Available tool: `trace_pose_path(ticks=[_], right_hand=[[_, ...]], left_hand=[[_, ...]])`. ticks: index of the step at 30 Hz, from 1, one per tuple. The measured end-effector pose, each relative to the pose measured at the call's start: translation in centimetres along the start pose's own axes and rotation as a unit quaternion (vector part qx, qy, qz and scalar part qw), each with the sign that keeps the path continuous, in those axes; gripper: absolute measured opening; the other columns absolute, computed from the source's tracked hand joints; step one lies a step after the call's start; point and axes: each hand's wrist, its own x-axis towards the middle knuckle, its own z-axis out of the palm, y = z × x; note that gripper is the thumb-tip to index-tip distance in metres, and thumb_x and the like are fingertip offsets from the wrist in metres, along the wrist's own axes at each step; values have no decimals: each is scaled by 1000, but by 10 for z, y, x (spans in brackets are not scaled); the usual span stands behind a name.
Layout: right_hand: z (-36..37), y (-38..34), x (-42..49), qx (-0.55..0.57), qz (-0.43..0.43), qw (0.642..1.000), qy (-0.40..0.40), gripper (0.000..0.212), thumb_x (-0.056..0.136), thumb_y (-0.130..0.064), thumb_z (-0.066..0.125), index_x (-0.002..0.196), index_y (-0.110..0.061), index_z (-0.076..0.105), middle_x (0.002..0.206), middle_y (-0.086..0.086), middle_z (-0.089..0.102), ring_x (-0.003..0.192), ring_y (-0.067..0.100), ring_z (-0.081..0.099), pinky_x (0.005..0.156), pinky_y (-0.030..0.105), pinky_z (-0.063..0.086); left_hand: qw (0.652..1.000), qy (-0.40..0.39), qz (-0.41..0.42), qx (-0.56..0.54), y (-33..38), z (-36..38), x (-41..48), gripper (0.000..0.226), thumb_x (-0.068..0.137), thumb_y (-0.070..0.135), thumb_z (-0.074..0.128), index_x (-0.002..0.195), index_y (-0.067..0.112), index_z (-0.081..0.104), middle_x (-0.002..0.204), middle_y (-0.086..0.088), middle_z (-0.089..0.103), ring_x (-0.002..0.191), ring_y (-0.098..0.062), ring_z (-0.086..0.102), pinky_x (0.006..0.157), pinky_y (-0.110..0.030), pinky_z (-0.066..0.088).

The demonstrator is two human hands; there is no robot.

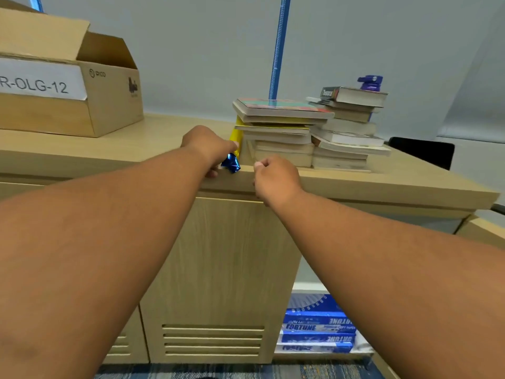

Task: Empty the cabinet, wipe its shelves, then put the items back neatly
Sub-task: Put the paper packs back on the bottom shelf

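Note:
Two stacks of books (284, 132) stand on top of the wooden cabinet (218, 269). My left hand (207, 146) grips a blue and yellow foil packet (233, 157) at the cabinet top's front edge, beside the left stack. My right hand (273, 177) is at the front edge just right of the packet, fingers curled; nothing is visibly held in it. Below, the cabinet door stands open and blue paper reams (317, 328) lie stacked on a lower shelf.
A large open cardboard box (68, 86) labelled "R-OLG-12" stands on the cabinet top at the left. A purple object (370, 82) sits on the right book stack. A blue cord (278, 50) hangs down the wall behind. Blue carpet lies below.

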Motion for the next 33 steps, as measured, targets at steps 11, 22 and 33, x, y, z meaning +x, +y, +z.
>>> trace_pose_path(ticks=[11, 22, 33], right_hand=[[-4, 16, 2, 55, 39, 998, -11, 28, 103, -41, 41, 102, -21, 60, 103, 7, 69, 93, 30, 69, 84, 51, 58], [-25, -11, -36, 160, 111, 974, -114, 40, 81, -46, 78, 94, -11, 64, 97, 14, 75, 83, 29, 75, 81, 50, 61], [-56, 28, -90, 88, 122, 952, -266, 4, 89, -6, 60, 89, -4, 58, 72, 12, 62, 62, 23, 60, 64, 35, 54]], left_hand=[[999, 15, -41, 20, 10, -2, -22, 22, 80, 20, 71, 70, 7, 57, 62, -11, 59, 44, -23, 53, 67, -33, 58], [937, 42, -39, -344, -45, 47, -149, 6, 80, 11, 65, 81, 9, 71, 52, 0, 60, 39, -12, 48, 49, -25, 48], [940, 6, -55, -338, -55, 43, -134, 27, 104, 38, 44, 88, 21, 58, 80, -4, 58, 65, -15, 54, 58, -33, 53]])
